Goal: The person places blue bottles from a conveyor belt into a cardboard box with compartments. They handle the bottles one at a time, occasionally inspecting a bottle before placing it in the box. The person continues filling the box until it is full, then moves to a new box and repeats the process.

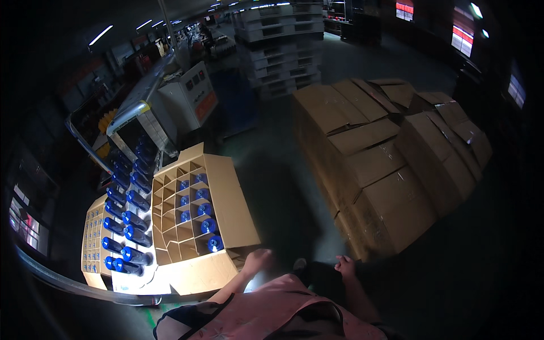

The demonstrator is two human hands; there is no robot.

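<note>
My left hand [259, 260], loosely closed, is beside the near right corner of an open cardboard box [242, 218]; nothing shows in its fingers. Brown cardboard dividers [170, 209] split the box into cells. Blue-topped bottles [204, 209] stand in the cells along its right side, while many cells on the left hold none. To the left of the box, two rows of dark blue bottles [134, 220] stand on a white, brightly lit surface [148, 279]. My right hand [345, 266] hangs away from the box with its fingers a little apart, holding nothing that I can see.
Closed cardboard boxes [391, 187] are stacked at my right. A second divided box [93, 238] stands beyond the bottles. Farther back are a conveyor [141, 90], a pale control cabinet [190, 93] and stacked pallets [279, 48]. A curved metal rail [62, 280] runs along the left.
</note>
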